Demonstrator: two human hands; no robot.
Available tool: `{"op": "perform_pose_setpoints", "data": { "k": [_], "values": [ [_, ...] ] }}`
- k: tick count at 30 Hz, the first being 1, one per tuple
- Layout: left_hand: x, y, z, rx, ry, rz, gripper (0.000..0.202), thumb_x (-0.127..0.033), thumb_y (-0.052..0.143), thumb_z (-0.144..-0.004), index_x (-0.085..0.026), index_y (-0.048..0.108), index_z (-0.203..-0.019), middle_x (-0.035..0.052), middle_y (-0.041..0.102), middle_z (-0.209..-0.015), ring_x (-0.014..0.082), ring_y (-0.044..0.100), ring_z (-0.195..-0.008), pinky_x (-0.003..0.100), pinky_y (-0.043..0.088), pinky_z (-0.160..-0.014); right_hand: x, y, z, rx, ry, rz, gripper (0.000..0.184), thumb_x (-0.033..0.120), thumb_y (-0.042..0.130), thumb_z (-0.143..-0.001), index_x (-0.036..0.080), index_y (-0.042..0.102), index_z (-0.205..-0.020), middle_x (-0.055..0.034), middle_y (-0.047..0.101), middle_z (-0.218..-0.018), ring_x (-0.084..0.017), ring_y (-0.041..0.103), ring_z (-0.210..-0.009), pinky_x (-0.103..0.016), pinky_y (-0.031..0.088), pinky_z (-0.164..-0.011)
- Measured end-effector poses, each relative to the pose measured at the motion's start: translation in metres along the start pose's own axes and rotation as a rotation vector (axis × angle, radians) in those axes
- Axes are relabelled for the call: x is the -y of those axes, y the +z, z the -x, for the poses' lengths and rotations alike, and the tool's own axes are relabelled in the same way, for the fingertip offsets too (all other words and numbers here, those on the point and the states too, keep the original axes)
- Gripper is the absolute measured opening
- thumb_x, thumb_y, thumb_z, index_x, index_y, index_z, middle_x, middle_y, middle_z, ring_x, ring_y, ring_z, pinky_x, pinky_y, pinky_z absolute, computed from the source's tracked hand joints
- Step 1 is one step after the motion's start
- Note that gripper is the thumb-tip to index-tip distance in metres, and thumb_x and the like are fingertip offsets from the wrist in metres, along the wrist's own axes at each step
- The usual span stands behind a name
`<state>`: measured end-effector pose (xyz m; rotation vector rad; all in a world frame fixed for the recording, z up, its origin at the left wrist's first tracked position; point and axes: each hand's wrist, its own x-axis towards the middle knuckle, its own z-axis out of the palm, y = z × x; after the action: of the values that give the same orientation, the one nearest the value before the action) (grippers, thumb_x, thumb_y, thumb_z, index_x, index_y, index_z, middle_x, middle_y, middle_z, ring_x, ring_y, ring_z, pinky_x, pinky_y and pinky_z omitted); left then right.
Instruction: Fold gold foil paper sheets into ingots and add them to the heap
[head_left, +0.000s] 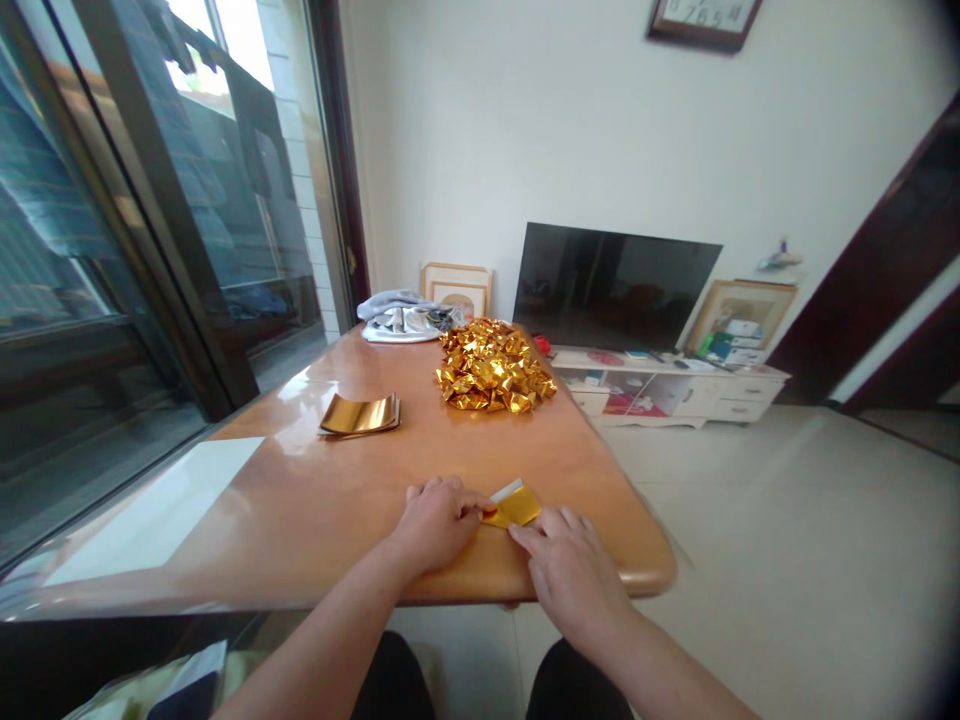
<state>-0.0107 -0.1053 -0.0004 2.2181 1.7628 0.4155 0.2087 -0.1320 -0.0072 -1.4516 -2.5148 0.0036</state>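
A small sheet of gold foil paper point(519, 507), partly folded with a white strip along its upper edge, lies near the front edge of the table. My left hand point(441, 518) is closed at the sheet's left end, its thumb and forefinger pressed on the foil. From the right, my right hand point(568, 560) grips the lower right edge with thumb and fingers. Farther left sits a stack of flat, slightly curled gold foil sheets point(360, 414). A heap of folded gold foil pieces point(495, 368) rises toward the table's far end.
The brown wooden table point(300, 500) has rounded corners. On its left lies a white sheet point(161, 510). Folded cloth point(405, 315) rests at the far end. Beyond stand a television point(615, 285) and a low white cabinet point(697, 395); glass doors point(112, 250) line the left.
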Motion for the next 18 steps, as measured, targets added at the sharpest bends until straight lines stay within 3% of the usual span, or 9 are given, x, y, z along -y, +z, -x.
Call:
{"op": "perform_pose_setpoints", "data": {
  "k": [6,13,18],
  "values": [
    [-0.0019,-0.0021,-0.001,0.02,-0.008,-0.011,0.037,-0.032,0.045,-0.093,-0.043,0.072,-0.116,0.0025,0.071,-0.11,0.0273,0.059,-0.106,0.042,0.039,-0.09,0.0006,-0.0017,-0.0001,-0.002,0.002,-0.015,0.038,0.019,0.054,-0.093,0.035,0.067,-0.125,-0.0064,0.064,-0.105,-0.024,0.05,-0.1,-0.036,0.033,-0.085],
    [-0.003,0.0002,0.0043,-0.038,0.058,-0.089,0.039,-0.032,0.043,-0.096,-0.046,0.069,-0.122,0.005,0.068,-0.102,0.026,0.06,-0.101,0.04,0.039,-0.087,0.0024,-0.0011,-0.0002,-0.028,0.002,-0.018,0.034,0.02,0.052,-0.095,0.035,0.069,-0.121,-0.0065,0.063,-0.104,-0.024,0.05,-0.1,-0.036,0.033,-0.084],
    [-0.0064,-0.002,0.0033,-0.005,-0.001,-0.095,0.039,-0.032,0.044,-0.094,-0.042,0.071,-0.12,0.0061,0.069,-0.107,0.0273,0.06,-0.105,0.042,0.039,-0.09,0.0019,-0.0006,-0.0011,-0.031,0.002,-0.016,0.033,0.02,0.052,-0.095,0.035,0.07,-0.119,-0.0063,0.063,-0.103,-0.024,0.05,-0.1,-0.036,0.033,-0.084]
  ]
}}
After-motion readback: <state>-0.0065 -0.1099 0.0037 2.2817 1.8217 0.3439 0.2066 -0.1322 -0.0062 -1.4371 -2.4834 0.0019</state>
